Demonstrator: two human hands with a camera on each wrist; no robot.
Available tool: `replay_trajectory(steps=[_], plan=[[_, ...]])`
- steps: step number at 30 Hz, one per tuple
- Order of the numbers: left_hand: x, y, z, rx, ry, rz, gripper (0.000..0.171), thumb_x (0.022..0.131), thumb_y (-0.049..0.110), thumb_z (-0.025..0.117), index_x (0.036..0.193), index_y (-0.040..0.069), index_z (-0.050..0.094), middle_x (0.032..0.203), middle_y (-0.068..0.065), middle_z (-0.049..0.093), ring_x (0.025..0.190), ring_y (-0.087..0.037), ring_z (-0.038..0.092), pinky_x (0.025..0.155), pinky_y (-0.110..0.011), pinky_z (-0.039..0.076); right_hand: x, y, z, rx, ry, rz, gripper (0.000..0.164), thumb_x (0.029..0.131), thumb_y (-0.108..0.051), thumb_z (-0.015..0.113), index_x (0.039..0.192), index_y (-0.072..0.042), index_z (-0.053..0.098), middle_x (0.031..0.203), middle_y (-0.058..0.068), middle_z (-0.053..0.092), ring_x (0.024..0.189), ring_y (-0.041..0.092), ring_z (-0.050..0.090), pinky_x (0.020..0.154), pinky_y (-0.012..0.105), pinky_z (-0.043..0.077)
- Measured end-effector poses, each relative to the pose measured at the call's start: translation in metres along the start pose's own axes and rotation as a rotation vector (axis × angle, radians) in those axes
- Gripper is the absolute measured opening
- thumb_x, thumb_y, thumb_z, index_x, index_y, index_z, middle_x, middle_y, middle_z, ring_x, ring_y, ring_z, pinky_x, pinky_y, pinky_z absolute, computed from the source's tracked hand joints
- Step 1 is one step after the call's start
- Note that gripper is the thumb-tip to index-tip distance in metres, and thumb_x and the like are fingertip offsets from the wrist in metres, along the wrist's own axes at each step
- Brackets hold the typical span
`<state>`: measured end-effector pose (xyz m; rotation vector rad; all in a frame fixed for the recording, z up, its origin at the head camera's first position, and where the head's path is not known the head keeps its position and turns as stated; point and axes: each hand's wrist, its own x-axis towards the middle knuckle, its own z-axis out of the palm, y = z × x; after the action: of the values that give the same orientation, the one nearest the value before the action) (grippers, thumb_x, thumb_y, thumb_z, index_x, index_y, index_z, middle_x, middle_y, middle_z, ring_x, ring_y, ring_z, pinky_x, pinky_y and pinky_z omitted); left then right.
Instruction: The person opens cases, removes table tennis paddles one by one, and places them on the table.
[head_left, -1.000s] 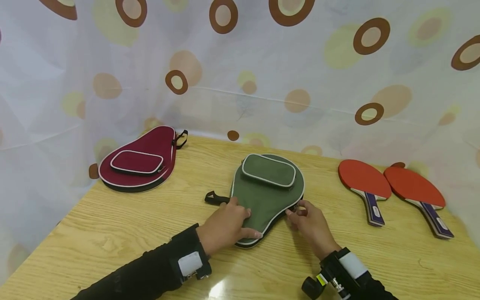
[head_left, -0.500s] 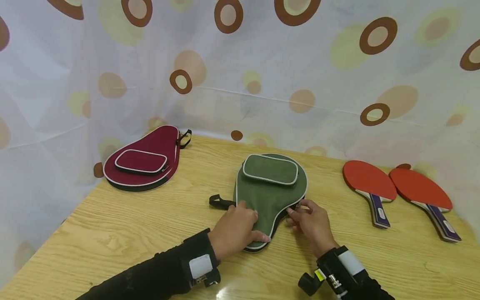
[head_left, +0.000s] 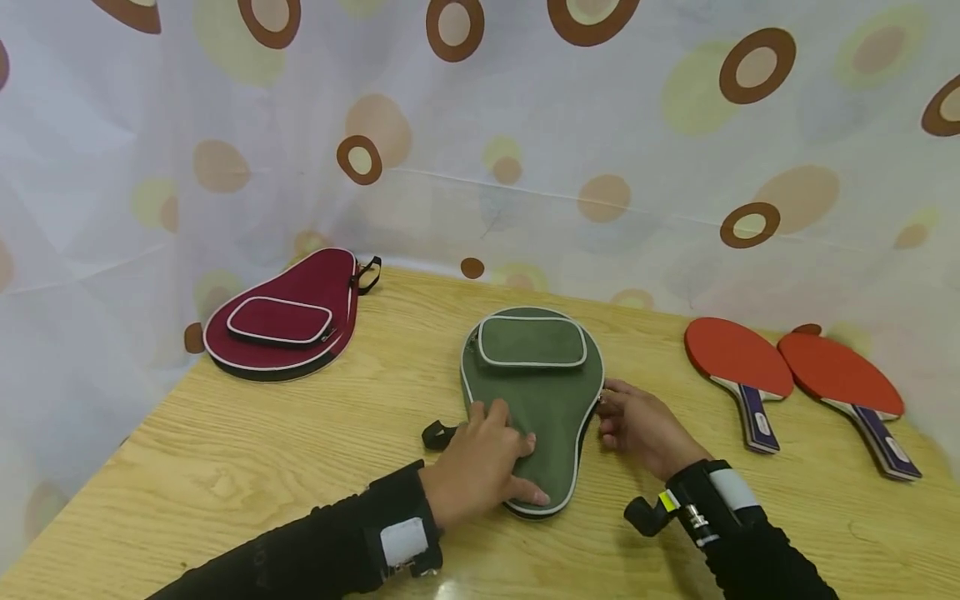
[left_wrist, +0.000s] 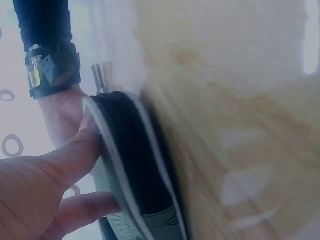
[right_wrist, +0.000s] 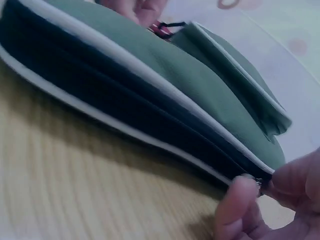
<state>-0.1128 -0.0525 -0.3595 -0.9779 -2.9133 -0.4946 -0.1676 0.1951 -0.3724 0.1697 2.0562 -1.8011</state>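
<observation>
A green table tennis bat case [head_left: 543,408] with white piping lies flat on the table, its narrow end towards me. My left hand [head_left: 478,462] rests on the narrow part, fingers spread over the fabric and the thumb near the end edge. In the left wrist view the thumb [left_wrist: 75,155] presses at the piping above the black zipped side [left_wrist: 135,150]. At the case's right edge my right hand [head_left: 648,429] pinches the small metal zip pull [right_wrist: 258,183] between thumb and finger. The zip behind it along the black side looks closed.
A maroon bat case [head_left: 300,287] lies at the back left. Two red bats [head_left: 735,354] with blue handles lie on the right, one overlapping the other. A black strap loop [head_left: 437,435] sticks out left of the green case. A patterned curtain [head_left: 540,125] hangs behind the wooden table [head_left: 300,433].
The green case has turned slightly, its narrow end swinging right under my left hand. My right hand has moved a little up and right along the case's edge.
</observation>
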Motion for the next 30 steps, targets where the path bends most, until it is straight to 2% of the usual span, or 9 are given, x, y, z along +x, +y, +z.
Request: replay_trajectory(steps=[3,5,9,14,18,22,26,30], plan=[[0.001,0.0,0.002,-0.087,-0.034,-0.024,0.063,0.079,0.048,0.081,0.126,0.007,0.072,0.133,-0.029,0.051,0.118,-0.048,0.051,0.09,-0.045,0.054,-0.001,0.001,0.001,0.016,0.009,0.014,0.033,0.112,-0.023,0.03,0.133,-0.006,0.048,0.091,0.001,0.046,0.068,0.01,0.044,0.062,0.027,0.042],[0.003,0.0,0.003,-0.135,-0.061,-0.044,0.063,0.08,0.046,0.08,0.128,0.005,0.07,0.144,-0.035,0.043,0.127,-0.056,0.045,0.094,-0.049,0.053,-0.004,0.003,0.004,0.028,0.018,0.025,0.026,0.112,-0.022,0.032,0.119,-0.007,0.052,0.088,0.001,0.043,0.067,0.011,0.043,0.061,0.027,0.041],[0.005,0.001,0.004,-0.169,-0.085,-0.081,0.064,0.082,0.044,0.08,0.128,0.002,0.068,0.15,-0.038,0.035,0.129,-0.061,0.043,0.093,-0.052,0.053,-0.012,0.006,0.017,-0.002,0.042,0.028,0.023,0.11,-0.023,0.04,0.109,-0.007,0.056,0.088,0.002,0.048,0.068,0.012,0.048,0.063,0.028,0.047],[0.006,0.001,0.003,-0.19,-0.114,-0.1,0.068,0.082,0.045,0.08,0.132,0.001,0.065,0.153,-0.038,0.031,0.13,-0.06,0.042,0.093,-0.052,0.053,-0.02,0.008,0.028,-0.064,0.088,0.051,0.024,0.109,-0.023,0.043,0.114,-0.003,0.056,0.092,0.005,0.051,0.068,0.014,0.05,0.061,0.029,0.048],[0.007,0.003,0.003,-0.227,-0.148,-0.114,0.074,0.084,0.047,0.078,0.138,-0.001,0.06,0.155,-0.037,0.027,0.134,-0.059,0.037,0.1,-0.053,0.049,-0.027,0.01,0.027,-0.072,0.091,0.084,0.03,0.109,-0.021,0.042,0.131,-0.002,0.049,0.094,0.006,0.053,0.067,0.013,0.05,0.06,0.028,0.047],[0.008,0.004,0.003,-0.241,-0.173,-0.125,0.086,0.085,0.054,0.075,0.141,-0.007,0.053,0.155,-0.039,0.024,0.136,-0.06,0.034,0.105,-0.051,0.045,-0.035,0.014,0.025,-0.076,0.075,0.092,0.039,0.109,-0.019,0.042,0.144,0.0,0.04,0.093,0.007,0.056,0.066,0.013,0.051,0.06,0.028,0.048],[0.009,0.002,0.001,-0.218,-0.185,-0.131,0.098,0.083,0.059,0.076,0.142,-0.014,0.046,0.153,-0.041,0.026,0.136,-0.058,0.035,0.108,-0.048,0.042,-0.043,0.019,0.023,-0.1,0.05,0.088,0.04,0.109,-0.016,0.041,0.144,0.002,0.039,0.088,0.007,0.059,0.062,0.013,0.051,0.057,0.029,0.049],[0.011,-0.004,-0.002,-0.197,-0.215,-0.12,0.099,0.082,0.053,0.078,0.144,-0.014,0.043,0.153,-0.039,0.028,0.139,-0.052,0.036,0.108,-0.043,0.043,-0.052,0.021,0.019,-0.185,-0.035,0.071,0.041,0.109,-0.013,0.041,0.145,0.006,0.04,0.086,0.007,0.06,0.059,0.013,0.052,0.056,0.029,0.05]])
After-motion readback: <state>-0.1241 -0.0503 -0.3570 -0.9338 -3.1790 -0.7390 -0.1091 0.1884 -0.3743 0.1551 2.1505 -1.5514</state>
